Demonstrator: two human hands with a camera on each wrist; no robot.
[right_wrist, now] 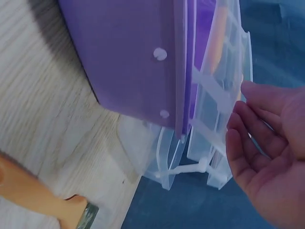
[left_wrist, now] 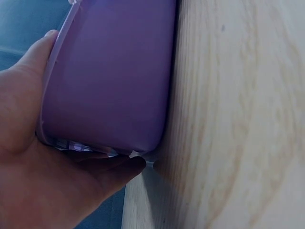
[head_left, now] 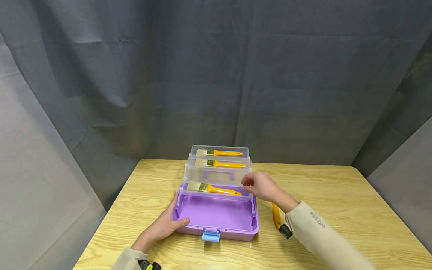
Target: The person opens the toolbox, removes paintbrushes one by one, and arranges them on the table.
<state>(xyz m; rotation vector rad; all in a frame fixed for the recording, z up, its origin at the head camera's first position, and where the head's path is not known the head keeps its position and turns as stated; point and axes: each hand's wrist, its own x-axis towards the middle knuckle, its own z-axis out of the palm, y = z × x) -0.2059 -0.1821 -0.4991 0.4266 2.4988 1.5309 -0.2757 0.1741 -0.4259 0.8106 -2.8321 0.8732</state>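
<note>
Purple toolbox (head_left: 217,213) open, mid-bench (head_left: 320,187) between left and right edges, clear trays (head_left: 195,175) fanned toward far edge. Three yellow-handled paintbrushes (head_left: 222,190) in trays, bristles toward left edge. Left hand (head_left: 165,225): grip clasping toolbox's left end. Right hand (head_left: 262,186): grip empty, fingers loosely curled beside lowest tray's right end. Fourth paintbrush (head_left: 276,216), partly hidden, on right-edge side. Dark curtain (head_left: 216,75) beyond far edge.

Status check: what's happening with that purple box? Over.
Left hand holding purple box; right hand by clear trays, empty. Box open, three brushes in trays. Fourth brush on table, right of box; nothing visibly blocking.
</note>
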